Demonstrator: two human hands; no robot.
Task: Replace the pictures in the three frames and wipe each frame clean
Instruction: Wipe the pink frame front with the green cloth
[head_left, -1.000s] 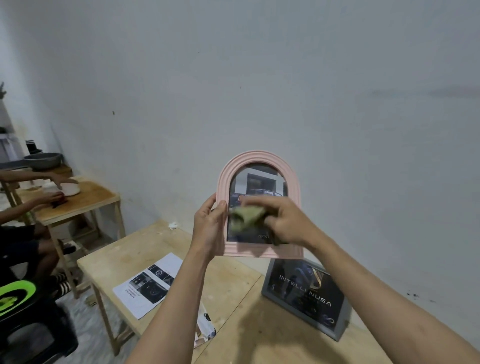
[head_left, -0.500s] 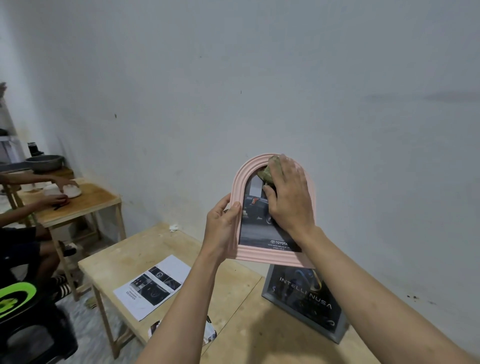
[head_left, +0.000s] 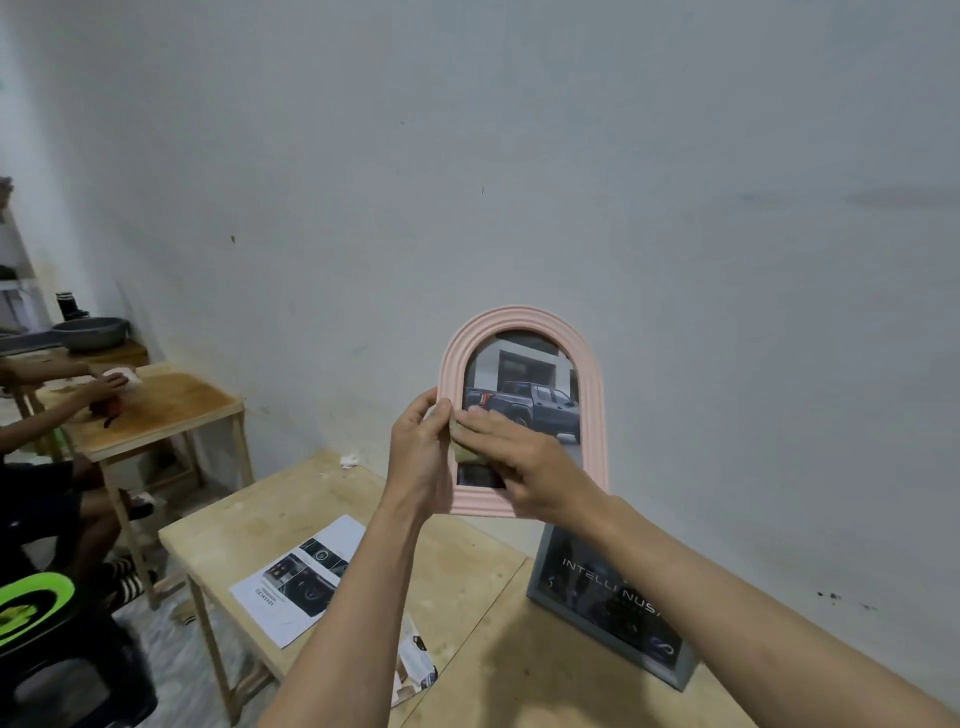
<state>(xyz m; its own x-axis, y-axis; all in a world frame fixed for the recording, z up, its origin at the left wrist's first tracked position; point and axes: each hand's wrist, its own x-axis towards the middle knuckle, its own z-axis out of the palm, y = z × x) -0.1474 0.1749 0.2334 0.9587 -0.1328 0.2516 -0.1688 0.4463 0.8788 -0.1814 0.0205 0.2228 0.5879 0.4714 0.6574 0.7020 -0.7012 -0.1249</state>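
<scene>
I hold a pink arched frame upright in the air above the wooden table. A picture of a dark pickup truck shows behind its glass. My left hand grips the frame's lower left edge. My right hand presses a small greenish cloth flat against the lower left of the glass, and the fingers hide most of the cloth. A grey rectangular frame with a dark poster leans against the wall on the table below.
A printed sheet lies on the table's left part, and another picture hangs over its front edge. Left of me, another person works at a second wooden table. A black stool stands at the lower left.
My right hand slid the cloth from the arch's top down to the lower left of the glass. The upper part of the truck picture is now uncovered.
</scene>
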